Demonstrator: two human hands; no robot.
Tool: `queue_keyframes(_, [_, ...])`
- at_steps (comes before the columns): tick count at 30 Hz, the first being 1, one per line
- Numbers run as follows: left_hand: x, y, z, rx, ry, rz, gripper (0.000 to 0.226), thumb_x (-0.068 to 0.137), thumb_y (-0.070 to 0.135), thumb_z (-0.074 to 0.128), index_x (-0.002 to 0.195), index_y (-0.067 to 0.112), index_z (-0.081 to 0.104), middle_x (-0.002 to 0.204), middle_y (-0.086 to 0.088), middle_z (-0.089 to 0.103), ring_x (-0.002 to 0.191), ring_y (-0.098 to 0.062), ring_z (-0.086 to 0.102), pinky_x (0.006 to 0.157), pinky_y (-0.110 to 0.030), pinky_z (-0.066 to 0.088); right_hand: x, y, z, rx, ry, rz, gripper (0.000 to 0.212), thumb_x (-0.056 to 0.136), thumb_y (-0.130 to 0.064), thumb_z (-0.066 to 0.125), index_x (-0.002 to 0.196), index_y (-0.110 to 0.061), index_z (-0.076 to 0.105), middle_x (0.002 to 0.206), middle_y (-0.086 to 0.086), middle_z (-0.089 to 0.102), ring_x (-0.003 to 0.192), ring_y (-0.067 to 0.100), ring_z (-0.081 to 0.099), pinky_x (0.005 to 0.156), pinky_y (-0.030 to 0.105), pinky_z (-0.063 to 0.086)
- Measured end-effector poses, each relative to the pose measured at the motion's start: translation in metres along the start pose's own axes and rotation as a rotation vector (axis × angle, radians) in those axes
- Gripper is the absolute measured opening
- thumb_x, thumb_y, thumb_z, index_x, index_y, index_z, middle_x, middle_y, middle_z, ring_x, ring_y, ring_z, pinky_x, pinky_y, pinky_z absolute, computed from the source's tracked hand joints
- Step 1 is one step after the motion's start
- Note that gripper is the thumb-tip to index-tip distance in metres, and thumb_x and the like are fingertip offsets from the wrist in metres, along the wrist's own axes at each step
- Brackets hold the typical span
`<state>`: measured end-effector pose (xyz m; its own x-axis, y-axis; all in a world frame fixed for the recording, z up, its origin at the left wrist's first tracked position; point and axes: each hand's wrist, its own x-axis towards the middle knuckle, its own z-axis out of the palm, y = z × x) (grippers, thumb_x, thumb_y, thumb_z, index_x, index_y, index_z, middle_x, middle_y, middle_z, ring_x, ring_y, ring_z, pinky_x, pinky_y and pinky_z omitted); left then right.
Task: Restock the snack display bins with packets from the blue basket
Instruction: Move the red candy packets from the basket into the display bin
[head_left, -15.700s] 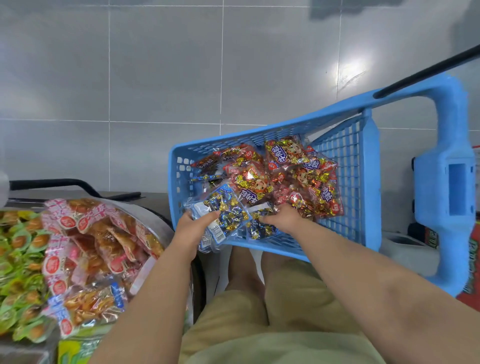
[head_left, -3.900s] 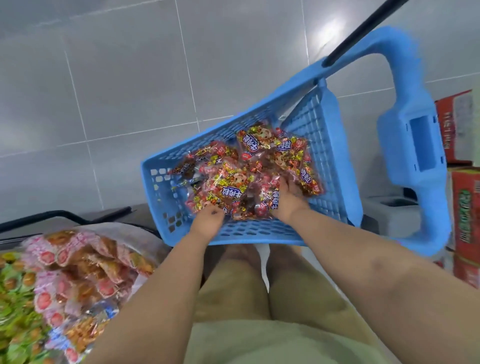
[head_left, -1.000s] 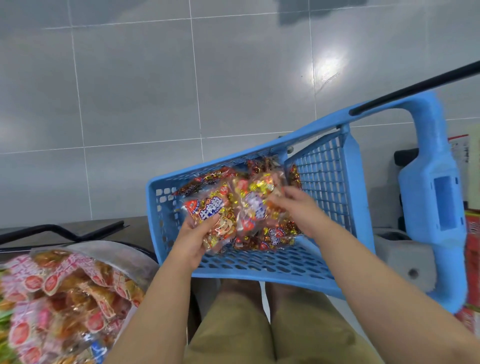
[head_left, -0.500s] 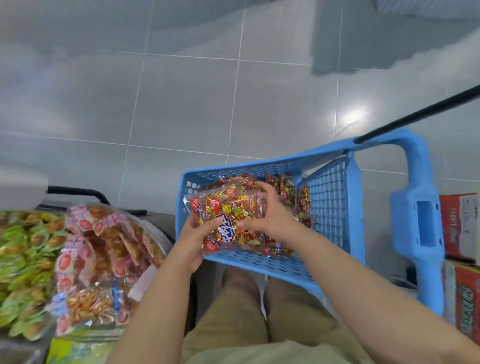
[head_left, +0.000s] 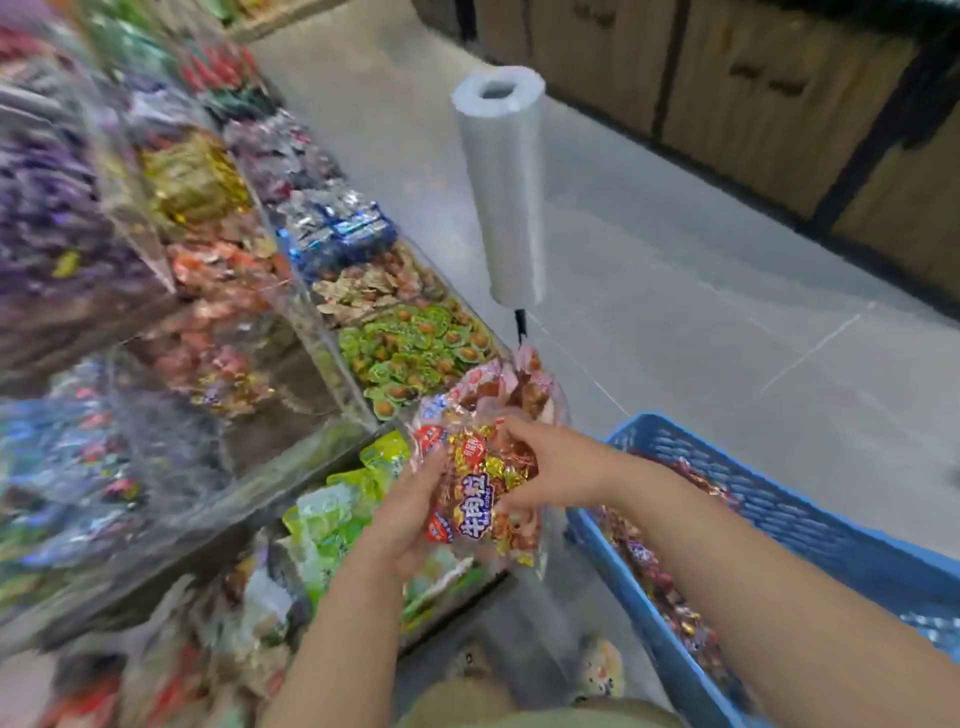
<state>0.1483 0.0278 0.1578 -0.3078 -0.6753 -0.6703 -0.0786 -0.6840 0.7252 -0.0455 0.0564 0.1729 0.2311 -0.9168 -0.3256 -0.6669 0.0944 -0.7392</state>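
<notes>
I hold a bundle of red and gold snack packets (head_left: 480, 499) between both hands, out of the basket and in front of the display. My left hand (head_left: 410, 519) grips the bundle's left side from below. My right hand (head_left: 550, 467) clasps its right side. The blue basket (head_left: 810, 525) stands at the lower right with more red packets lying inside. The snack display bins (head_left: 332, 312) run along the left, tiered and blurred, full of wrapped snacks.
A bin of green-wrapped snacks (head_left: 415, 348) and a pile of red-white packets (head_left: 498, 384) lie just beyond my hands. Green bags (head_left: 343, 514) fill the lower shelf. A roll of plastic bags (head_left: 501, 182) stands on a pole. Grey tiled floor and wooden cabinets (head_left: 779, 104) lie to the right.
My view has swung left from the basket to the display. Both hands have lifted the packet bundle out of the basket and carried it left toward the bins.
</notes>
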Motion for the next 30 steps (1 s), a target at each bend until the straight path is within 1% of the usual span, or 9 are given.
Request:
queue_keyframes(5, [-0.046,0.015,-0.102,-0.262,0.185,0.125,0.058,0.078,0.048,0.053,0.119,0.008,0.063,0.098,-0.011,0.073,0.068,-0.016,0.07,0.053,-0.026,0.057,0.063,-0.087,0.036,-0.003,-0.156,-0.116,0.074,0.068,-0.052,0.077,0.129,-0.029,0.043,0.11,-0.019,0.043,0.103,0.005,0.046,0.079,0.018,0.035])
queue_keyframes(8, [-0.072,0.017,-0.175,-0.392,0.293,0.197,0.047,0.084,0.053,0.051,0.109,0.016,0.064,0.075,-0.002,0.074,0.057,-0.016,0.07,0.047,-0.027,0.054,0.099,-0.136,0.068,0.173,-0.177,-0.129,0.054,0.057,-0.052,0.081,0.096,-0.029,0.051,0.08,-0.017,0.046,0.074,0.002,0.046,0.062,0.016,0.034])
queue_keyframes(10, [-0.087,0.019,-0.223,-0.468,0.346,0.227,0.048,0.086,0.055,0.049,0.107,0.015,0.064,0.072,-0.004,0.073,0.061,-0.02,0.07,0.055,-0.033,0.058,0.12,-0.165,0.093,0.317,-0.142,-0.1,0.066,0.045,-0.055,0.081,0.09,-0.016,0.051,0.073,-0.009,0.043,0.063,0.004,0.043,0.059,0.02,0.037])
queue_keyframes(13, [-0.103,0.025,-0.286,-0.534,0.459,0.245,0.057,0.087,0.06,0.048,0.125,0.018,0.061,0.11,-0.008,0.071,0.103,-0.028,0.066,0.094,-0.049,0.05,0.149,-0.196,0.127,0.58,-0.17,-0.029,0.071,0.052,-0.041,0.087,0.096,-0.001,0.049,0.081,0.005,0.042,0.071,0.015,0.045,0.058,0.026,0.039])
queue_keyframes(16, [-0.11,0.036,-0.334,-0.584,0.437,0.29,0.071,0.076,0.061,0.056,0.132,0.017,0.054,0.125,-0.009,0.064,0.117,-0.032,0.058,0.102,-0.051,0.043,0.178,-0.218,0.152,0.823,-0.14,0.036,0.062,0.057,-0.026,0.087,0.105,-0.018,0.049,0.093,0.0,0.051,0.075,0.019,0.052,0.065,0.034,0.045])
queue_keyframes(18, [-0.11,0.042,-0.353,-0.607,0.367,0.321,0.063,0.071,0.049,0.063,0.123,0.013,0.057,0.116,-0.011,0.068,0.11,-0.032,0.063,0.097,-0.053,0.048,0.192,-0.228,0.158,0.985,-0.115,0.092,0.065,0.057,-0.017,0.082,0.111,-0.021,0.045,0.098,-0.001,0.058,0.068,0.019,0.053,0.062,0.031,0.048])
queue_keyframes(20, [-0.109,0.05,-0.369,-0.629,0.325,0.349,0.052,0.067,0.032,0.069,0.113,0.01,0.059,0.099,-0.011,0.074,0.092,-0.028,0.07,0.082,-0.048,0.057,0.205,-0.237,0.154,1.118,-0.071,0.061,0.038,0.067,-0.011,0.071,0.097,-0.017,0.051,0.079,-0.001,0.068,0.051,0.015,0.055,0.051,0.021,0.045])
queue_keyframes(23, [-0.103,0.066,-0.391,-0.631,0.368,0.381,0.053,0.061,0.025,0.074,0.11,0.011,0.06,0.097,-0.012,0.073,0.083,-0.025,0.072,0.067,-0.042,0.061,0.228,-0.241,0.133,1.279,0.101,0.086,0.012,0.085,-0.004,0.058,0.087,-0.016,0.057,0.071,0.0,0.072,0.057,0.011,0.067,0.05,0.021,0.053])
queue_keyframes(30, [-0.081,0.108,-0.423,-0.592,0.417,0.481,0.06,0.061,0.026,0.078,0.115,0.01,0.056,0.104,-0.013,0.072,0.088,-0.026,0.073,0.061,-0.037,0.058,0.306,-0.219,0.123,0.732,0.212,0.22,0.038,0.078,0.012,0.06,0.111,-0.007,0.054,0.096,0.014,0.064,0.074,0.021,0.062,0.054,0.023,0.05])
